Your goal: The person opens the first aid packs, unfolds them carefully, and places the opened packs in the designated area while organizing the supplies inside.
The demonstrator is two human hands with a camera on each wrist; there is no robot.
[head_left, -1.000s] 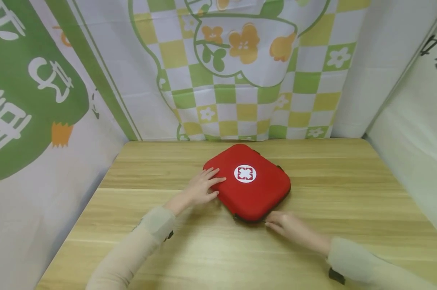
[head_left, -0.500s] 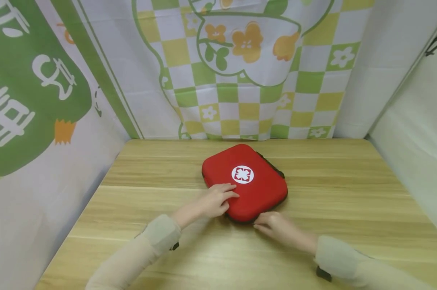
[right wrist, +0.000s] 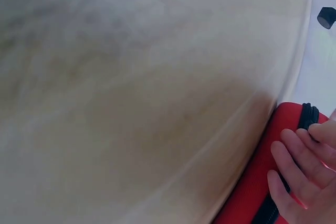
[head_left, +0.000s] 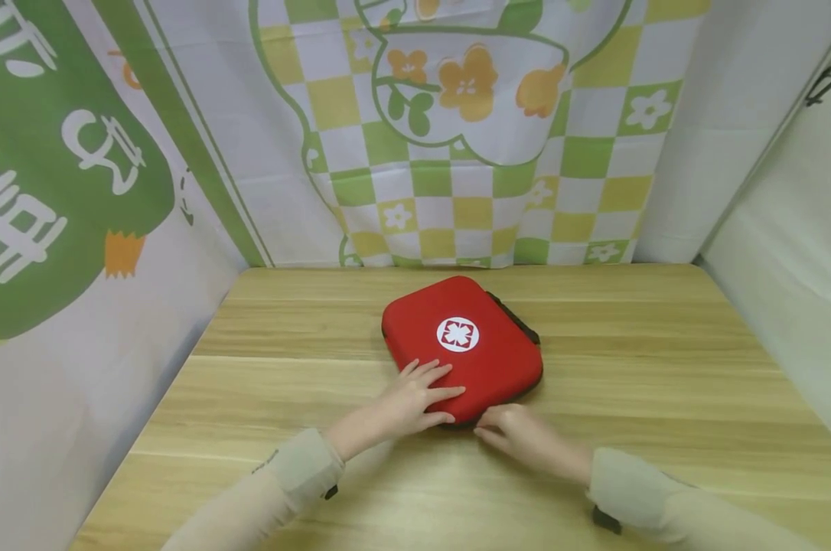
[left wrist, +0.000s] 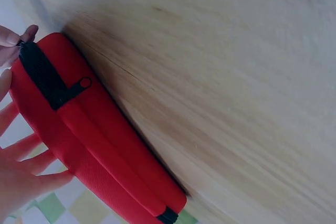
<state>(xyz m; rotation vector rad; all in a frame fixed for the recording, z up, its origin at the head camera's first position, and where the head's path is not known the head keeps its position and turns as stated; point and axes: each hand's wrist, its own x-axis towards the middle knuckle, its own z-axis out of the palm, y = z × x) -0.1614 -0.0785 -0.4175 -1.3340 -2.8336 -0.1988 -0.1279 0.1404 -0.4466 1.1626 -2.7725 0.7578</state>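
A red zippered first-aid case [head_left: 501, 356] with a white round emblem lies flat on the table, one rounded corner toward me. My left hand [head_left: 412, 402] rests on its lid near the front left edge, fingers spread and straight. At the near corner my right hand [head_left: 526, 438] pinches a zipper pull between thumb and forefinger. In the right wrist view, the other fingers [right wrist: 296, 163] lie along the case's side, beside the black zipper [right wrist: 308, 115]. A second zipper pull [left wrist: 80, 87] sits on the side, in the left wrist view, where the black teeth show.
The wooden table [head_left: 285, 321] extends around the case on all sides. A black strap handle [head_left: 515, 317] is on the case's far right side. Patterned cloth [head_left: 457, 184] hangs behind the table, with printed cloth walls at left and right.
My left hand has slid from the case's left side toward its near corner. My right hand has moved left along the edge with the zipper pull. The case has turned slightly and shifted left.
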